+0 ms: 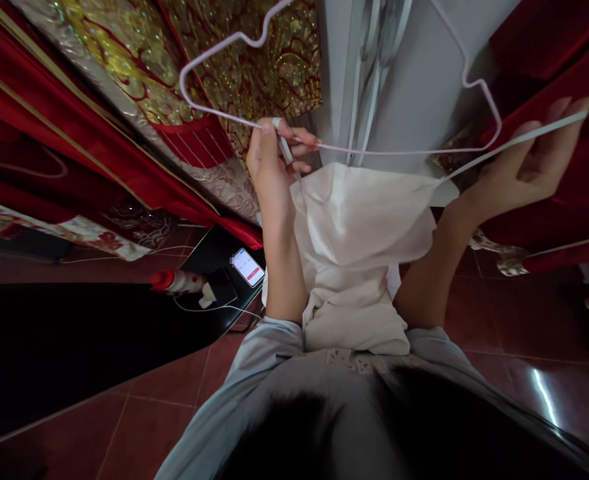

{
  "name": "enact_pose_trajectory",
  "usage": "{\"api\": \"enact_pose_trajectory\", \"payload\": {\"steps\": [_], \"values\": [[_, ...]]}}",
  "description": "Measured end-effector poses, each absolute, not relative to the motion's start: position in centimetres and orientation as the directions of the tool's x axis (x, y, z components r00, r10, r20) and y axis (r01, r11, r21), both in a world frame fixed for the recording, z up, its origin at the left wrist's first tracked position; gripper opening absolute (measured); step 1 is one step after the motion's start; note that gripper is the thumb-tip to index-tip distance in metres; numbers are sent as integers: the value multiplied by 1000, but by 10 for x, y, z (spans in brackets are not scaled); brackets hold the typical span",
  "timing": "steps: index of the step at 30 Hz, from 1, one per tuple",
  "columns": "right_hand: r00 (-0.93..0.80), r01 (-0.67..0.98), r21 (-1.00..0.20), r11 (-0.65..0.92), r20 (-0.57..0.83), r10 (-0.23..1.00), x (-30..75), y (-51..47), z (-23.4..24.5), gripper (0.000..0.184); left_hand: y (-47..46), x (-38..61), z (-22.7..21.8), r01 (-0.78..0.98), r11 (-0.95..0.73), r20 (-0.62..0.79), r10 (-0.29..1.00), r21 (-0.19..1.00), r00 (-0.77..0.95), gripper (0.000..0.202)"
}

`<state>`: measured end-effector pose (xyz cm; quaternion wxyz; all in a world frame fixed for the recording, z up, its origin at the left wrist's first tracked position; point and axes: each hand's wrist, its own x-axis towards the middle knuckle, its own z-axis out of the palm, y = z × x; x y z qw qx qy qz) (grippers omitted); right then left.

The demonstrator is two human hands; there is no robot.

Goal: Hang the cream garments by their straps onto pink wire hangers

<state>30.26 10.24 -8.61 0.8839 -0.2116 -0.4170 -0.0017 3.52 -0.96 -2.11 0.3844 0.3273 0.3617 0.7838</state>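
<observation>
A pale pink clothes hanger [394, 153] spans the view in front of me, its top cut off by the frame. My left hand [269, 157] grips the left part of its lower bar, and a short piece of white strap shows between the fingers. Below the bar hangs a white garment [364, 207], its lower folds gathered against my body. On the right, my right hand [534, 160], slightly blurred, holds a white strap [514, 141] pulled taut up and out from the garment's right corner. The strap's end lies at my fingertips.
Red and gold sequinned garments [274, 60] hang at the left, dark red ones [574, 73] at the right. Grey doors [424, 87] stand ahead. A black table [99, 347] bears a lit phone [248, 267], a red-capped bottle [174, 281] and a white cable [229, 307].
</observation>
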Motion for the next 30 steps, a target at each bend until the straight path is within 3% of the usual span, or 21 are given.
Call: {"api": "enact_pose_trajectory", "payload": {"steps": [2, 4, 6, 8, 11, 14, 17, 19, 22, 24, 28, 30], "values": [[601, 161, -425, 891, 759, 253, 294, 87, -82, 25, -9, 39, -21, -360, -428, 222, 843, 829, -490, 49], [432, 167, -575, 801, 773, 465, 278, 71, -71, 23, -11, 43, -21, -363, -444, 250, 845, 819, -472, 48], [138, 216, -735, 642, 674, 726, 260, 57, -59, 20, -13, 43, -22, -369, -452, 273, 853, 812, -444, 44], [20, 249, -793, 556, 579, 815, 248, 46, -51, 23, -14, 37, -23, -339, -425, 263, 863, 839, -432, 40], [-8, 247, -825, 509, 523, 852, 248, 39, -47, 33, -14, 16, -29, -182, -447, 277, 774, 876, -569, 38], [32, 235, -823, 517, 538, 842, 258, 37, -46, 42, -13, -15, -37, 69, -549, 377, 472, 833, -797, 31], [38, 196, -828, 525, 542, 840, 261, 36, -45, 47, -13, -38, -36, 217, -639, 500, 301, 738, -812, 23], [16, 186, -845, 502, 513, 858, 257, 35, -46, 51, -11, -41, -26, 199, -658, 529, 350, 727, -773, 26], [-3, 202, -865, 460, 469, 883, 250, 32, -48, 54, -5, -34, 2, 102, -602, 511, 562, 792, -650, 32], [-25, 202, -869, 451, 455, 890, 247, 31, -50, 54, 0, -30, 21, 74, -574, 496, 628, 816, -600, 36], [-31, 187, -865, 466, 469, 883, 247, 32, -52, 50, 3, -32, 46, 314, -430, 527, 765, 846, -372, 29], [-9, 213, -848, 484, 494, 869, 249, 34, -51, 50, 4, -30, 52, 433, -331, 464, 849, 838, -251, 29]]}}
